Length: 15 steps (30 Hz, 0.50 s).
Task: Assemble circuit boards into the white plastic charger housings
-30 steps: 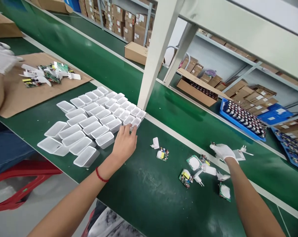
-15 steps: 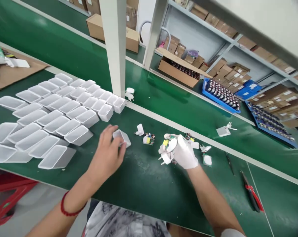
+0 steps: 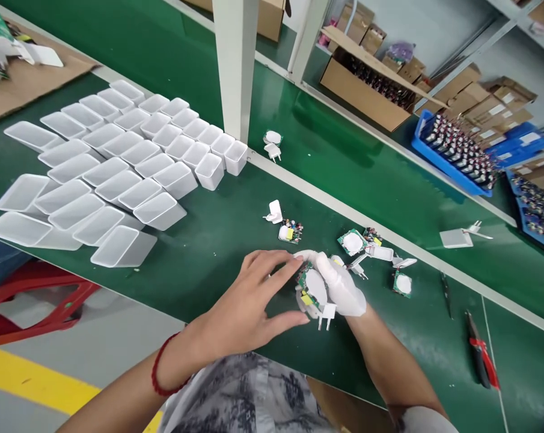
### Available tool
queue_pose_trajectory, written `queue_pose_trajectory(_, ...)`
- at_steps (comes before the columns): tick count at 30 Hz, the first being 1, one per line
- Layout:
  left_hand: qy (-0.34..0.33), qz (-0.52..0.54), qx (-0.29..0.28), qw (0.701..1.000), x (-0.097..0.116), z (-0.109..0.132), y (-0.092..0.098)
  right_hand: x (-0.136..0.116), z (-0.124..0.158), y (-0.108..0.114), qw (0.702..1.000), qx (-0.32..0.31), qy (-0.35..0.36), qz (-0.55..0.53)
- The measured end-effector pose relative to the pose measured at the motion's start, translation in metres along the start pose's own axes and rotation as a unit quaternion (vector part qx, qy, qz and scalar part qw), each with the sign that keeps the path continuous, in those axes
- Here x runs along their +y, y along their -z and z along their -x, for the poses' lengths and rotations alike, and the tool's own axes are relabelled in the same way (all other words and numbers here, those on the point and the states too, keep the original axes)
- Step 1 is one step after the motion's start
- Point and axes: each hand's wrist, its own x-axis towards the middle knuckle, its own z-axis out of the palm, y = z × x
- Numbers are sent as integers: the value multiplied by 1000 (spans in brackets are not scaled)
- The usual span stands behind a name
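My left hand [image 3: 256, 300] is bare, with a red bracelet on its wrist. Its thumb and fingers are spread apart around the left side of a circuit board [image 3: 315, 285]; their tips are at the board and the glove. The board carries a white round pad and a yellow part. My right hand [image 3: 344, 288], in a white glove, is closed on this board, and a small white two-pin plug [image 3: 328, 311] hangs below it. Glove fingers partly hide the board's edges. Just beyond lie another circuit board [image 3: 290, 233] and a white plug piece [image 3: 274, 211].
Several white plastic cases [image 3: 122, 246] stand in rows at the left. More boards [image 3: 353, 242] with plug parts lie to the right, near tweezers [image 3: 446, 294] and red-handled pliers [image 3: 481, 355]. A white post [image 3: 235, 72] rises behind. Blue trays [image 3: 452, 153] hold parts.
My left hand has moved right, from a white case to the board in my right hand. That case no longer shows where it was. The view has shifted too.
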Motion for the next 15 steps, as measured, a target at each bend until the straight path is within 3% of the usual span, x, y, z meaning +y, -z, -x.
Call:
queue_pose_trajectory(3,19,31,-13,999,-2,-6,-2,-7,5,-1,994,25,56,86)
queue_pose_trajectory(7,24,77,-94,992,-6,-10,1,-12,4,-3,989,-85,91,83)
queue_pose_trajectory(9,23,102,-148,983,-8,-12,7,-13,2,-4,985,-127,89,76)
queue_pose_trajectory(11,30,119,-177,977,-9,-15,13,-13,2,-5,987,-121,82,66)
queue_pose_trajectory(15,48,128,-154,979,-11,-18,22,-13,11,-8,994,-110,19,4)
